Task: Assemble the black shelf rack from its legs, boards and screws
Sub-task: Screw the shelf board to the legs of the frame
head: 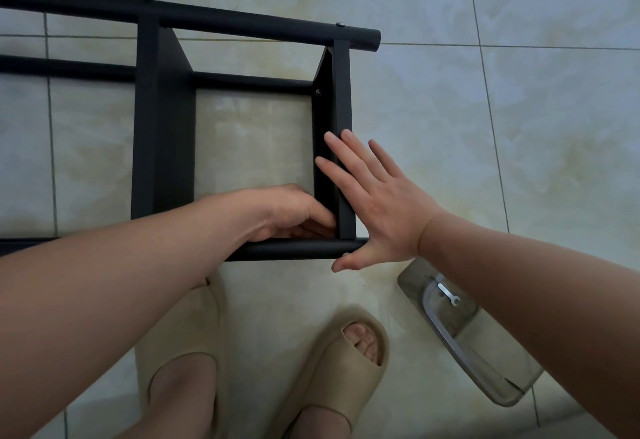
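Black rack lies on its side on the tiled floor. Head view: right hand, fingers straight, braces the end board against the near leg. Left hand curls inside that corner; whether it holds anything is hidden. Best practice is probably to keep the board square while fastening. A wrench waits in a clear tray; slippers crowd the leg.

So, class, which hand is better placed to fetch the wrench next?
Likely right. The wrench lies in the clear tray by the right forearm; the right hand is flat, holding nothing, while the left hand is curled into a corner of the rack.
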Demonstrator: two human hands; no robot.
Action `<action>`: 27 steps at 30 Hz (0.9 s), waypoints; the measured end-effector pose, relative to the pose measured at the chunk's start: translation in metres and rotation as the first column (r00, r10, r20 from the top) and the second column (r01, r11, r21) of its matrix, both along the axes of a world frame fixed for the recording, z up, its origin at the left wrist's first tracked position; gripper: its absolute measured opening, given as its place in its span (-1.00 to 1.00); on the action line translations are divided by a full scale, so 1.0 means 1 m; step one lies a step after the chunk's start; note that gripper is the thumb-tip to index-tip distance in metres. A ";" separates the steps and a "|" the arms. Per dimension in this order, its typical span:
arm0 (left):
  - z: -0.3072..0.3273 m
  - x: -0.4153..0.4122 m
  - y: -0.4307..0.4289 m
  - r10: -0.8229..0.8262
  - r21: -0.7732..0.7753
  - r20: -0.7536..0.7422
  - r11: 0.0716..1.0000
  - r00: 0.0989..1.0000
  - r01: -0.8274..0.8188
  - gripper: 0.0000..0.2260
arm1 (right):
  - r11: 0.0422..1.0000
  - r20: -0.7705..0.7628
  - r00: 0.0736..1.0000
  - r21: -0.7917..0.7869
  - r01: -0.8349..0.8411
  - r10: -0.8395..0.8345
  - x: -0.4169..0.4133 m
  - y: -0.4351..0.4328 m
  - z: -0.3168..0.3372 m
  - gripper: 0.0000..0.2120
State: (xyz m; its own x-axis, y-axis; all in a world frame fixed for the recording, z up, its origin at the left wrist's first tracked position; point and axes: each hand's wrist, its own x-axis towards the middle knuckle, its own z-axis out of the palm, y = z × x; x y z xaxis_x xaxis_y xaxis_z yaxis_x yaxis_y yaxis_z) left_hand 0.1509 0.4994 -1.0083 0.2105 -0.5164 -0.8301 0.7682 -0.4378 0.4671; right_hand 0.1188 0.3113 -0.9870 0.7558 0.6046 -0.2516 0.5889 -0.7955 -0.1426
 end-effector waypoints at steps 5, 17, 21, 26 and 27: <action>0.001 -0.001 0.000 -0.006 -0.013 0.026 1.000 1.000 0.006 -0.84 | 1.000 -0.003 1.000 -0.004 0.001 -0.001 0.000 0.001 0.001 0.26; -0.003 0.001 0.002 -0.068 -0.075 0.027 0.995 0.997 0.070 -0.87 | 1.000 -0.017 1.000 -0.011 0.003 -0.003 0.000 0.001 0.003 0.25; -0.007 0.000 0.004 -0.052 -0.086 0.026 0.995 0.998 0.054 -0.87 | 1.000 -0.017 1.000 -0.007 0.006 -0.006 0.000 0.001 0.004 0.25; -0.008 0.000 0.001 -0.076 -0.076 0.080 0.994 0.994 0.082 -0.91 | 1.000 -0.016 1.000 -0.007 0.005 -0.005 0.000 0.001 0.003 0.25; -0.008 0.000 0.000 -0.085 -0.075 0.085 0.993 0.993 0.091 -0.91 | 1.000 -0.016 1.000 -0.008 0.004 -0.004 0.000 0.001 0.003 0.25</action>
